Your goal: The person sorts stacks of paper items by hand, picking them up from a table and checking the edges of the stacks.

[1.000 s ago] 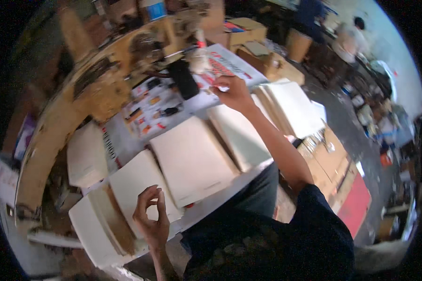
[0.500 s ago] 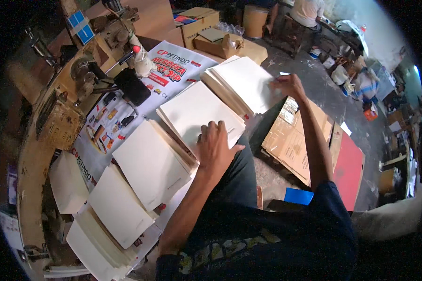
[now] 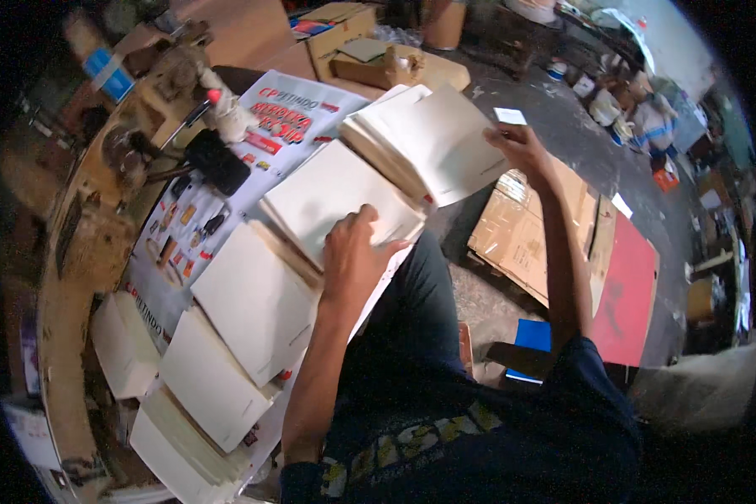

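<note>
The left forearm comes up from the lower edge, and its hand [image 3: 354, 252] lies palm down on the central stack [image 3: 311, 189] of cream paper. Its fingers are bent loosely and the thumb is spread away; they press or touch the paper but grasp nothing. The right arm is stretched forward, so that its hand [image 3: 521, 149] is to the right of the central stack. These fingers are pinched together on the edge of a cream sheet [image 3: 466, 147], which reaches out from the right stack [image 3: 378, 155], just beside the central stack on its far right side.

To the left of the central stack three other paper stacks [image 3: 256, 307] stand in a row. Beyond it are a printed poster [image 3: 265, 88] and a black block-shaped tool [image 3: 218, 164]. To its right, below the right hand, are flattened cardboard [image 3: 521, 239] and a red board [image 3: 626, 294]
</note>
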A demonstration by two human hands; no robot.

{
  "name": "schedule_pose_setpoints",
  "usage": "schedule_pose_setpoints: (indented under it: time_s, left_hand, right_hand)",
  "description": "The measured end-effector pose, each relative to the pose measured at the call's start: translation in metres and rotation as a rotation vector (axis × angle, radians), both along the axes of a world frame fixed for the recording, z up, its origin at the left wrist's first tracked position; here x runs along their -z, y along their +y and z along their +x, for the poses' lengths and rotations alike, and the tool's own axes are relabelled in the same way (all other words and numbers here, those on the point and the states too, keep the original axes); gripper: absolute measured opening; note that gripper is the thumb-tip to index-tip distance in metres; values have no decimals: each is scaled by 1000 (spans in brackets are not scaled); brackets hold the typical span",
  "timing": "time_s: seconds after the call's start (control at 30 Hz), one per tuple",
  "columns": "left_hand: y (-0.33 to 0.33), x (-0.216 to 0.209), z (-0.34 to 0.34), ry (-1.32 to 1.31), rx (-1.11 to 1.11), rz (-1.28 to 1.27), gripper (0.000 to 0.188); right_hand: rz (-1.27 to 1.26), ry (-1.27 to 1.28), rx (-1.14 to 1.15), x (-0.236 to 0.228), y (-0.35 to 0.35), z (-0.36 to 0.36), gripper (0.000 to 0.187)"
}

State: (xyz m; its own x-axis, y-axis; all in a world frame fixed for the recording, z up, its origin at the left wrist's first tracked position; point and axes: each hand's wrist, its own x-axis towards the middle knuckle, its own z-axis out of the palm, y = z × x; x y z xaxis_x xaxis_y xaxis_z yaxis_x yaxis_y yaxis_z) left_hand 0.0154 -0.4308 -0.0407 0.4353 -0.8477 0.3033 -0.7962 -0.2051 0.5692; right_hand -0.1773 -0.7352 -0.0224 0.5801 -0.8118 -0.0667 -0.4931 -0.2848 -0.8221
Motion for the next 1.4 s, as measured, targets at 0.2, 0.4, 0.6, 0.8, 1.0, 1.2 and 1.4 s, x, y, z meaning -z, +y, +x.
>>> schedule_pose_setpoints:
  time_s: [0.2,0.4,0.6,0.8,1.0,1.2,1.4]
  left_hand:
    - [14,-4,-1,185,-44,-6,13]
    - [45,-27,-2,616,-54,-164,15]
    - [113,-59,6,590,-215,-203,24]
    - [158,-50,9,13,-229,292,60]
    - [184,-30,27,127,-282,246,49]
    - [208,-21,29,460,-361,-7,33]
    - [221,-22,26,562,-549,24,23]
  right_hand:
    - [79,-192,34,23,31,5,69]
    - [262,-335,86,15,50,4,51]
    - [286,-435,-21,6,85,43,56]
    - [262,-228,-213,8,134,94,58]
    - [541,-376,-264,27,143,121,55]
    - [654,-333,-244,43,130,129,67]
    - [202,-319,-251,41,152,121,57]
